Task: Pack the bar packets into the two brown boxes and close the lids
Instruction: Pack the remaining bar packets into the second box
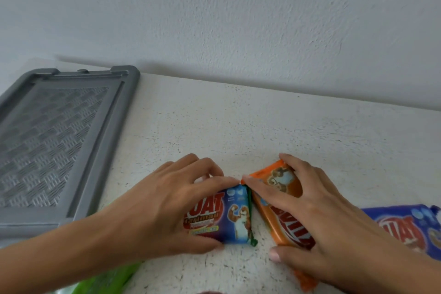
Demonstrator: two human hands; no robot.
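On the white speckled table lie several bar packets. My left hand (pixel 171 207) grips a blue packet (pixel 229 217) with a green edge, thumb below it and fingers curled over its top. Just to its right, my right hand (pixel 310 217) grips an orange packet (pixel 286 203), thumb at its near side and fingers spread over its far end. The two packets lie side by side, almost touching. A purple packet (pixel 405 229) sits at the right edge, apart from both hands. No brown box is in view.
A grey plastic lid or tray (pixel 55 141) with a woven pattern lies at the left against the wall. Something green (pixel 107 279) shows at the bottom left under my left forearm. The white wall (pixel 238 19) rises behind the table.
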